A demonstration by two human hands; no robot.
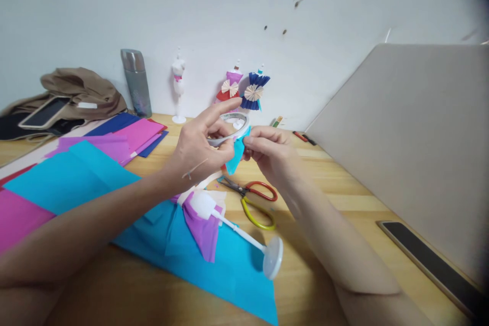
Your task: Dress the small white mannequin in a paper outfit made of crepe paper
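Two bare hands meet over a wooden table (340, 198); the left hand (200, 145) is curled around a roll of tape (245, 125), index finger stretched out over it, while the right hand (273, 150) is closed to a fingertip pinch on a small piece of blue paper (235, 157) hanging against the roll's near side. Whether any tape is stuck to the paper cannot be told. The likeliest trouble, it seems, is the thin paper creasing or tearing if the fingers pull unevenly, or the roll slipping, since the left hand's thumb is also up against the paper. Just below the hands lie scissors (244, 192), handles spread; a lowered wrist could knock them. Nearer the body, a white dress-form figure (204, 205) in purple paper lies on a large blue sheet (229, 265), which the left forearm could drag. Out past the left hand are stacked coloured papers (135, 137), a brown cloth (82, 89) with a phone on it, and a flask (136, 84). Beyond both hands, three small figures stand before a marked, pale wall (191, 5). Outside the right arm are another phone (424, 260) and a pale panel (412, 137).
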